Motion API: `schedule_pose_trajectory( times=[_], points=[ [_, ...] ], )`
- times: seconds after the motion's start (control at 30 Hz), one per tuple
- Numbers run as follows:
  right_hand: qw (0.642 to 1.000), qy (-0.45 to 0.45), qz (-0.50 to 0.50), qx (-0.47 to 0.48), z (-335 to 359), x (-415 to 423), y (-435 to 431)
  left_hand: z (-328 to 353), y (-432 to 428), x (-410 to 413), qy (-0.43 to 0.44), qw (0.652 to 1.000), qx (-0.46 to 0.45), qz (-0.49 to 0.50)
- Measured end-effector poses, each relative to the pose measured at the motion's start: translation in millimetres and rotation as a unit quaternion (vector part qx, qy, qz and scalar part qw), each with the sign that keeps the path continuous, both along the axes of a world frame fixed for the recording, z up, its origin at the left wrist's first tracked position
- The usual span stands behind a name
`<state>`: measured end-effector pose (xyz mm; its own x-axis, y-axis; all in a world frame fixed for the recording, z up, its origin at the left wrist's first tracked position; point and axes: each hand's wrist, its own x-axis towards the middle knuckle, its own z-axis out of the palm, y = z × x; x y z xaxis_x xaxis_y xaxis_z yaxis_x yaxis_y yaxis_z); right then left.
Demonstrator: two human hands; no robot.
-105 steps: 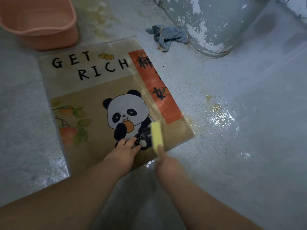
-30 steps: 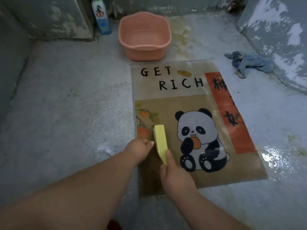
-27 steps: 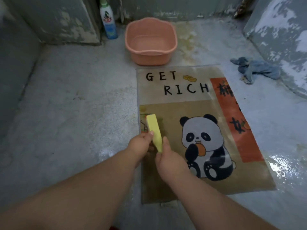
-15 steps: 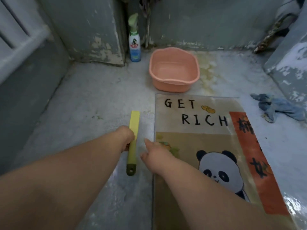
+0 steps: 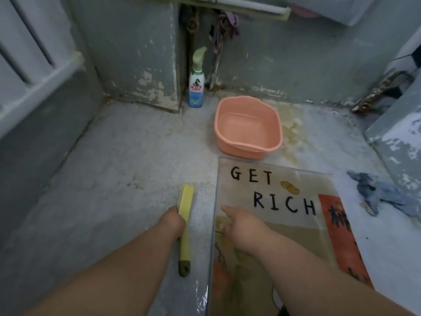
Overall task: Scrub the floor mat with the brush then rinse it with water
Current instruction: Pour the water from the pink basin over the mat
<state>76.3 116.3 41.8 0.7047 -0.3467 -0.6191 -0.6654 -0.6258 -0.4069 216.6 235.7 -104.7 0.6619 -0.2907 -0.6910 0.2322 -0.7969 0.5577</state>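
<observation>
The floor mat (image 5: 280, 226), beige with "GET RICH" lettering and an orange strip, lies flat on the wet concrete floor. A yellow brush (image 5: 185, 215) with a dark handle end is over the bare floor just left of the mat's edge. My left hand (image 5: 174, 221) is shut on the brush at its middle. My right hand (image 5: 241, 226) hovers over the mat's left part, fingers apart, holding nothing. A pink basin (image 5: 248, 127) with water stands just beyond the mat's far edge.
A white spray bottle (image 5: 196, 87) stands by the wall corner behind the basin. A crumpled blue-grey cloth (image 5: 378, 192) lies right of the mat. Grey walls close the left and back; a painted block (image 5: 401, 142) sits at the right.
The brush passed from my right hand to my left and moved off the mat onto the floor beside it. My right hand let go and opened. The view tilted up toward the wall.
</observation>
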Motion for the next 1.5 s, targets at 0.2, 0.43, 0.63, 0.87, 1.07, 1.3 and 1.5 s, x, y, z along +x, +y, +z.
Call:
schedule_pose_trajectory(
  times=[0.2, 0.43, 0.63, 0.87, 1.07, 1.3, 1.5],
  points=[
    [0.998, -0.045, -0.027, 0.036, -59, 28, -19, 7, -1, 9, -0.089, 0.994, 0.058, -0.032],
    [0.959, -0.137, -0.225, 0.105, -70, 64, -84, 42, -10, 4, -0.182, 0.978, 0.087, -0.05],
    [0.746, -0.262, -0.525, 0.316, -72, 90, -181, 71, -72, 1, -0.173, 0.984, -0.042, -0.024],
    [0.641, -0.265, -0.609, 0.386, -66, 104, -222, 80, -80, 9, -0.154, 0.98, -0.094, 0.079],
    [0.654, -0.192, -0.607, 0.409, -83, 91, -227, 78, -65, -13, -0.084, 0.982, -0.11, 0.13],
    [0.682, -0.174, -0.612, 0.36, -106, 68, -235, 82, -89, -37, -0.035, 0.978, -0.145, 0.145],
    [0.694, -0.167, -0.612, 0.34, -95, 20, -215, 94, -126, -52, 0.01, 0.963, -0.19, 0.192]
  ],
)
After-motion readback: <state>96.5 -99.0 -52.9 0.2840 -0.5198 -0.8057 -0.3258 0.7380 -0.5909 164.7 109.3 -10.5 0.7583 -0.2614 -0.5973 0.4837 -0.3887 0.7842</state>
